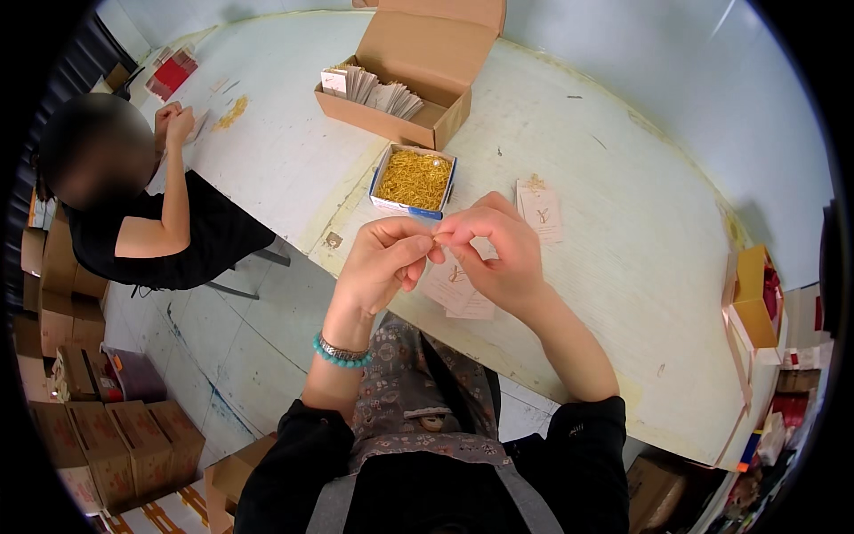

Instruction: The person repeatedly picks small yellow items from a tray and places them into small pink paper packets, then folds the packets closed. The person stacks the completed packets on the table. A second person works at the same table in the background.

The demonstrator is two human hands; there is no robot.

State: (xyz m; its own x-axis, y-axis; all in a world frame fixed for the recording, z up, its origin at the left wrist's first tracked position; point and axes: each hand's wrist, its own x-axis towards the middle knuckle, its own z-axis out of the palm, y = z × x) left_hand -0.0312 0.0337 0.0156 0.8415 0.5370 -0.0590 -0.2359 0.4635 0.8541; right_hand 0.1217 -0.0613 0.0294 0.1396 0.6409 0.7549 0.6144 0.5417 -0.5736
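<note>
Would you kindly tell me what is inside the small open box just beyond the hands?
The small open box holds a heap of thin gold-coloured pieces. Their top layer covers the bottom of the box and anything buried deeper.

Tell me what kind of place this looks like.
Probably a packing workshop: a worktable holds paper cards and a small box of tiny gold-coloured pieces, with cardboard boxes standing off to the left.

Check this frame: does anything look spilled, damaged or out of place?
Small gold pieces lie loose on the table near the co-worker, outside the small box holding similar ones; possibly deliberate. Dark streaks also mark the floor tiles.
</note>
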